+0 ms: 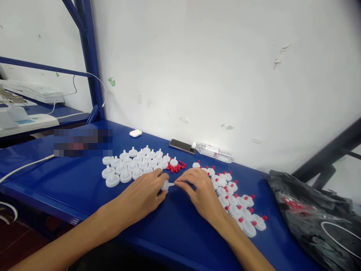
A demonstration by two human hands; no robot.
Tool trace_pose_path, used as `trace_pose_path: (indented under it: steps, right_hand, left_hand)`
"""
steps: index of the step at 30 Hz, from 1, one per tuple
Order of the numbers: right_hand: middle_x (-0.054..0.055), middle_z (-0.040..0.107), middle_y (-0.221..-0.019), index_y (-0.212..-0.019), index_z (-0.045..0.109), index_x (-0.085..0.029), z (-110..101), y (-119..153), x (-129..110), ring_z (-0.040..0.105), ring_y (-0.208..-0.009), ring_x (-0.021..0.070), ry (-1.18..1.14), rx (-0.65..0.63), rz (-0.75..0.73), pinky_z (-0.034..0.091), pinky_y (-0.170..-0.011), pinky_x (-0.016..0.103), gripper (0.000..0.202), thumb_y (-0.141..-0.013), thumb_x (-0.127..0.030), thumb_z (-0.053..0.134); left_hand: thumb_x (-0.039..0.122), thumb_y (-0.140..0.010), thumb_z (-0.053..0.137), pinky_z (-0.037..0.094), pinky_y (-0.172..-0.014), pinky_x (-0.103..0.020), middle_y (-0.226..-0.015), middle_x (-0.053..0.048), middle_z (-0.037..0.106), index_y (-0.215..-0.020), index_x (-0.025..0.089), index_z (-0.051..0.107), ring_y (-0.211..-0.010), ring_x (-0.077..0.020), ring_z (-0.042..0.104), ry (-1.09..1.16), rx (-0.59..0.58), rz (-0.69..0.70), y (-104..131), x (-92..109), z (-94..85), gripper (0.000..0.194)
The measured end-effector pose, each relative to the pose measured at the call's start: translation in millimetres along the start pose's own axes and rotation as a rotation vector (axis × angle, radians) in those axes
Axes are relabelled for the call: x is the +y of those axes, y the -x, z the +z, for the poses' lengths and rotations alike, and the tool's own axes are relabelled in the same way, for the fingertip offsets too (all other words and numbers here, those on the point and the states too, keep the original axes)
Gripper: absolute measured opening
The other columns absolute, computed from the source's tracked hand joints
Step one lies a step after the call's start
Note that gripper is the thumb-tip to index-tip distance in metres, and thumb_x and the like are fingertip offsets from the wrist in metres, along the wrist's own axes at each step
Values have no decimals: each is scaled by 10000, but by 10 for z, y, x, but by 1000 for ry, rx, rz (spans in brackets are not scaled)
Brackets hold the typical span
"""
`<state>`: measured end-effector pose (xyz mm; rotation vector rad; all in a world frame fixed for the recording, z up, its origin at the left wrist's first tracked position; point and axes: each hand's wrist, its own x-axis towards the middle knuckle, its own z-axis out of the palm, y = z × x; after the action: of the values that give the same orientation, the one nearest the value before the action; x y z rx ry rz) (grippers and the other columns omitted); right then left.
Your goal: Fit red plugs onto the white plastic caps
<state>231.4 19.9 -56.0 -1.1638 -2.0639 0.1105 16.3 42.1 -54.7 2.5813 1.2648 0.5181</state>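
Observation:
Between my hands, a white nozzle cap lies on its side, its spout pointing right. My left hand grips its round base. The fingers of my right hand are pinched at the spout's tip; whatever they hold there is too small to make out. Several bare white nozzle caps stand in a group to the left. Small red tips are piled just beyond my hands. To the right, several white caps with red tips fitted on their spouts are spread on the blue table.
A phone and a clear plastic bottle lie along the wall. A white case sits at the back left. A black plastic bag bulges at the right edge. A white cable crosses the table's left side.

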Motion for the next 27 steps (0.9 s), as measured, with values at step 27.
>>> trace_pose_path:
  steps: [27]
  right_hand:
    - [16, 773, -914, -1016, 754, -211, -39, 16, -109, 692, -842, 167, -124, 162, -211, 521, -803, 312, 105, -983, -172, 662]
  left_hand:
    - [409, -863, 804, 600, -871, -252, -1061, -88, 806, -1171, 183, 772, -993, -175, 742, 1394, -251, -234, -85, 25, -193, 383]
